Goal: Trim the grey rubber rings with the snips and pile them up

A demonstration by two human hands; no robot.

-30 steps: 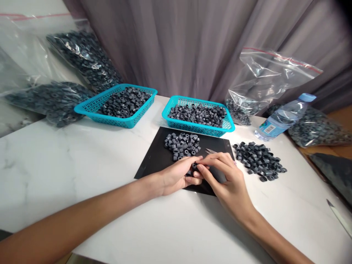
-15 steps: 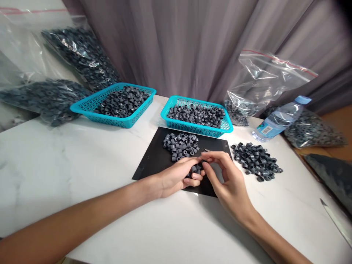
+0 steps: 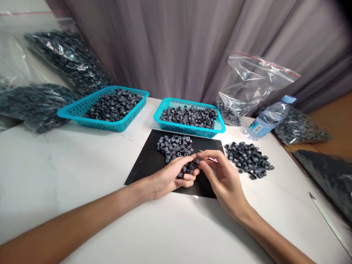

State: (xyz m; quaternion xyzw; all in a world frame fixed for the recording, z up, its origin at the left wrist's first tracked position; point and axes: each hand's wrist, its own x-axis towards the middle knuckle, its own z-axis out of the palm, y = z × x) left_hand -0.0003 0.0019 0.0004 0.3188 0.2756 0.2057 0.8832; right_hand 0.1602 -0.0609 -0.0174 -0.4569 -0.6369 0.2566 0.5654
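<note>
Glare streaks the plastic bags (image 3: 68,58), and edges look stretched

More gray rings (image 3: 188,168) show in the left hand (image 3: 171,175) than a second ago. The right hand (image 3: 226,179) now covers more of the scissors (image 3: 213,160).

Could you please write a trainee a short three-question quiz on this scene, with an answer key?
1. Multiple choice: What does the left hand cup?
A) a zip bag
B) several dark pieces
C) a curtain

2. True or false: The left basket and the right basket both hold dark pieces.

3. Fill the gap: The loose pile in front of the bottle lies directly on the ____.

Key: 1. B; 2. True; 3. white tabletop.
</note>
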